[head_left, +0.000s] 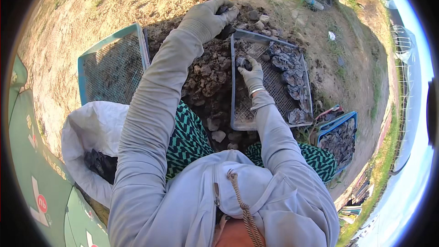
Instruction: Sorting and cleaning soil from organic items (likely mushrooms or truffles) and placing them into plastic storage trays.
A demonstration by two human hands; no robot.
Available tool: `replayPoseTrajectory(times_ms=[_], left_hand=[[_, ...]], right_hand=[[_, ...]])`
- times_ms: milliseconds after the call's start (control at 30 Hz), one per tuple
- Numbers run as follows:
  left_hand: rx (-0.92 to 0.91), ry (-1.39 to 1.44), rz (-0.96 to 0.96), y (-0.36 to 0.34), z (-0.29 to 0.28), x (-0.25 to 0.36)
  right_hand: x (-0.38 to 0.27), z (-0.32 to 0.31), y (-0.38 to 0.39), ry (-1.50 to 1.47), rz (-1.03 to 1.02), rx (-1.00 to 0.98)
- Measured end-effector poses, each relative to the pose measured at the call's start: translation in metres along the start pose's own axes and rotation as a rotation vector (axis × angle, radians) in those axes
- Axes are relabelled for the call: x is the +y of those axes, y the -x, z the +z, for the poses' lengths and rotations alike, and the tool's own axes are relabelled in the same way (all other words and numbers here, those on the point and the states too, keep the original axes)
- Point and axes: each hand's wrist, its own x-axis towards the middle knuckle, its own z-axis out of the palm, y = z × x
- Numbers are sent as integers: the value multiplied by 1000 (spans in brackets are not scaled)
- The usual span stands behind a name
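Note:
My left hand (208, 18), in a pale work glove, reaches out past the soil heap (208, 75). Its fingers are curled round a dark lump (222, 10), whose kind I cannot make out. Inside the shallow mesh tray (234, 96), my gloved right hand (252, 77) grips a dark grey shell-like piece (243, 63) between thumb and fingers. Along that tray's right side lies a row of rough, dark grey shell-like pieces (292, 75). The bottom of the tray is a dirty perforated grid.
A blue-rimmed mesh tray (83, 80) stands at the left. Near my left arm is a white sack (91, 123) with dark stuff inside. A blue crate (354, 130) of grey pieces sits at the right. Stones (218, 136) lie close to my knees; a plastic bottle (313, 3) lies farther off.

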Motion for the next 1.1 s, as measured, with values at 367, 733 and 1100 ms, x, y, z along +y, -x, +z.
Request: replayPoseTrajectory(times_ms=[367, 733, 1100], left_hand=[[-25, 90, 6, -13, 3, -11], [54, -214, 524, -6, 19, -10], [-78, -186, 30, -10, 30, -2]], right_hand=[[-4, -14, -47, -582, 204, 112], [-178, -60, -54, -1184, -73, -256], [41, -104, -117, 184, 122, -38]])
